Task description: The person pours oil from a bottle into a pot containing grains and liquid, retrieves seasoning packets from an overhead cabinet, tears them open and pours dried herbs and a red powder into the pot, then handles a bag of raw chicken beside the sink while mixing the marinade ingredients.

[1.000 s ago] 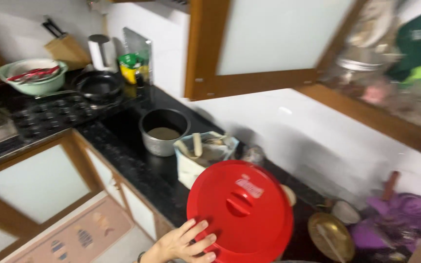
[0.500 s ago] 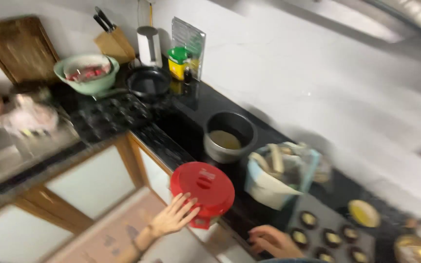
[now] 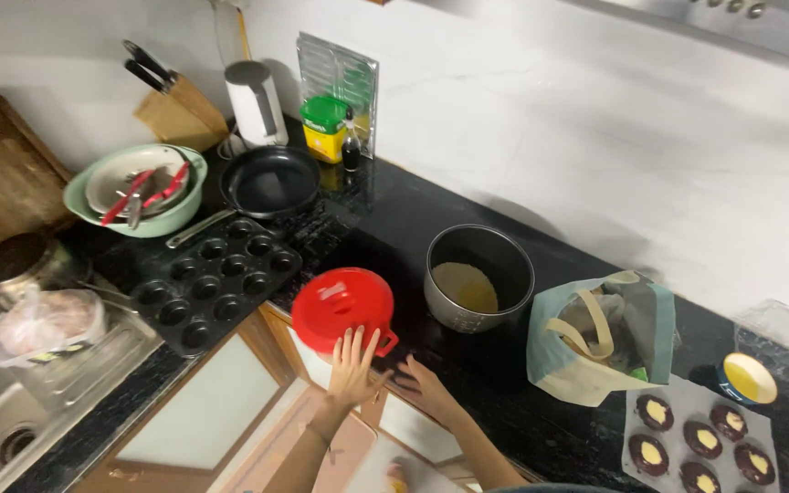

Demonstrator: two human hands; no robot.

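Observation:
A round red lid [image 3: 338,306] with a handle on top sits at the front edge of the black counter [image 3: 385,215]. My left hand [image 3: 353,363] holds its near rim, with fingers spread over the top. Just to its right, my right hand [image 3: 424,383] lies flat and open on the counter, holding nothing. A metal pot [image 3: 478,274] with pale grains inside stands uncovered just behind and to the right of the lid.
A dark muffin tin [image 3: 216,278], a frying pan [image 3: 271,183] and a green bowl [image 3: 134,190] of utensils lie to the left, with a sink [image 3: 11,402] beyond. A cloth bag [image 3: 600,333] and a sheet of filled tarts [image 3: 700,438] are to the right.
The red lid came down from up close to the camera to the counter's front edge. My right hand has come into view and settled on the counter. The view swung down and left.

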